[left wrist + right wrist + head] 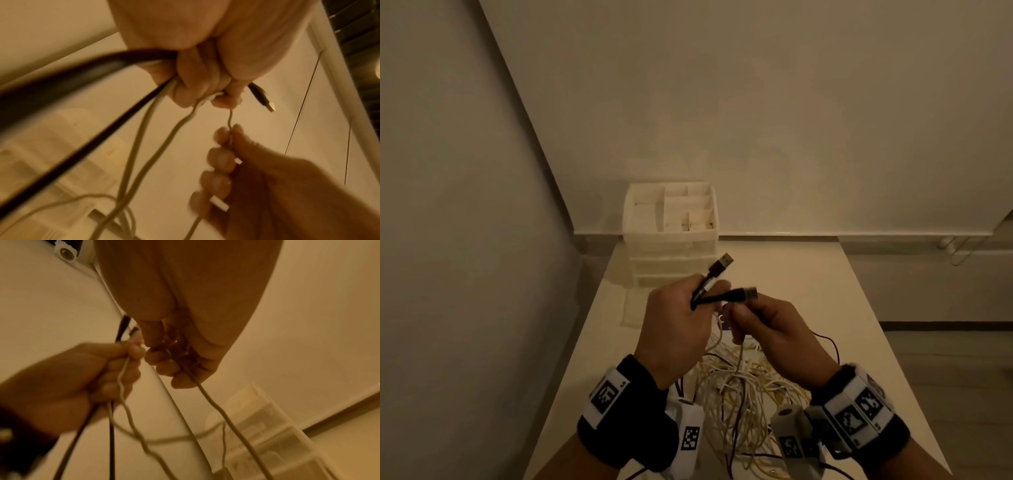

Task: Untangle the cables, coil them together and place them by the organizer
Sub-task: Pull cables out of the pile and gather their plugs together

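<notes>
From above, my left hand (681, 318) grips two black plug ends over the cable tangle (743, 394) on the bench (842, 291), near the organizer (671, 233). At each wrist, my right hand (236, 170) pinches one thin pale cable (216, 405). Light, limp strands; I'd hold near the plugs.

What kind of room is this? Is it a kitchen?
Probably not a kitchen: it looks like a plain room corner with a work table, a white drawer organizer against the bare wall, and tangled cables.

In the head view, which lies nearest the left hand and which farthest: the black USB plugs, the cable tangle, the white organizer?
1. Black USB plugs, sticking out of the left hand.
2. Cable tangle, below, on the table.
3. White organizer, beyond, at the table's far edge.
</notes>
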